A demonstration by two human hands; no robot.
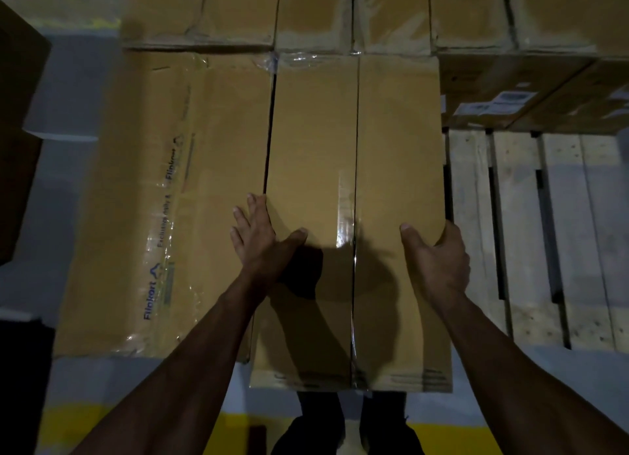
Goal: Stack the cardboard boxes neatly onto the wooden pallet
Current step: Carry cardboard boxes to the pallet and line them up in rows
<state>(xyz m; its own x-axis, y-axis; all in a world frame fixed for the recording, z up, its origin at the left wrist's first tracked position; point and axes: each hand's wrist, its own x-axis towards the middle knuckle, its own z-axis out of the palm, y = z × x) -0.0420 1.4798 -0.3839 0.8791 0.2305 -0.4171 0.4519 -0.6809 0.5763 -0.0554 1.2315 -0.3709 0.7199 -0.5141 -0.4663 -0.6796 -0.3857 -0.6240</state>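
Observation:
A long cardboard box (313,141) with a taped centre seam lies in front of me, its near end jutting past the stack's front edge. My left hand (262,236) lies flat with straight fingers along the box's left top edge, thumb on the top face. My right hand (439,253) wraps the right edge, thumb on top and fingers down the side. A wider printed box (163,202) lies touching it on the left. The wooden pallet (531,236) shows bare slats to the right.
A row of taped boxes (306,11) stands behind. Lower boxes with white labels (503,103) sit on the pallet at the right rear. A dark box (17,114) is at the far left. Grey floor with a yellow line (78,424) and my shoes lie below.

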